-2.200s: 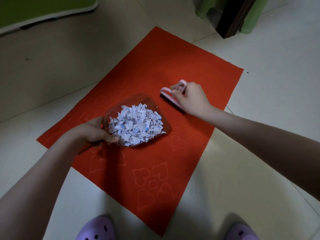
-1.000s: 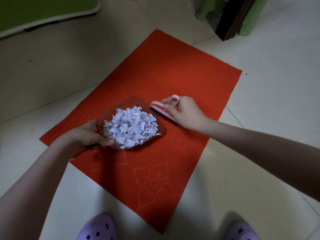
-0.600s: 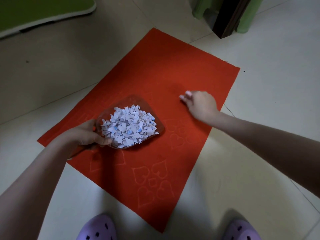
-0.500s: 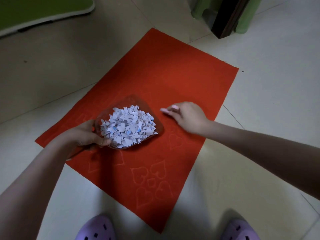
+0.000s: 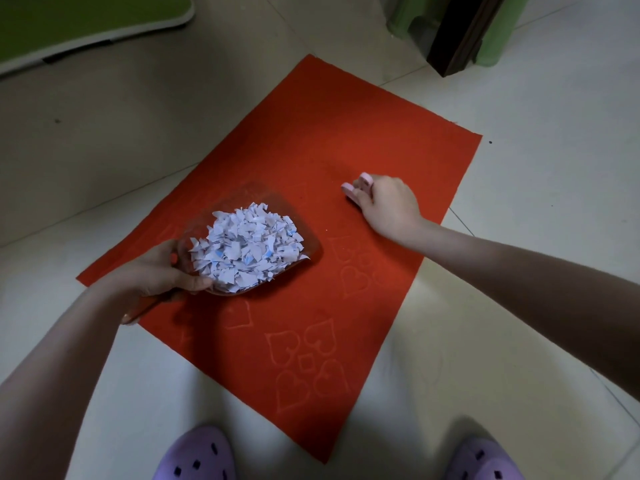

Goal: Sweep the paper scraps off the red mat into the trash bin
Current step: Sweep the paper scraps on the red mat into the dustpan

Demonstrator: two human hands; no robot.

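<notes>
A red mat [image 5: 311, 161] with embossed hearts lies on the tiled floor. On its left part sits a clear reddish dustpan [image 5: 270, 202] heaped with white paper scraps [image 5: 247, 251]. My left hand [image 5: 162, 271] grips the dustpan's handle end, thumb along its near rim. My right hand [image 5: 384, 204] holds a small pink brush [image 5: 358, 185] against the mat, to the right of the dustpan; most of the brush is hidden under the fingers. No trash bin is in view.
A green stool [image 5: 412, 19] and a dark wooden post [image 5: 464, 32] stand beyond the mat's far corner. A green board [image 5: 86, 19] with a pale rim lies at top left. My purple slippers [image 5: 195, 457] are at the bottom edge.
My right hand has brushed back and forth on the mat beside the dustpan and now sits farther right and away from it. The left hand has kept the dustpan in place.
</notes>
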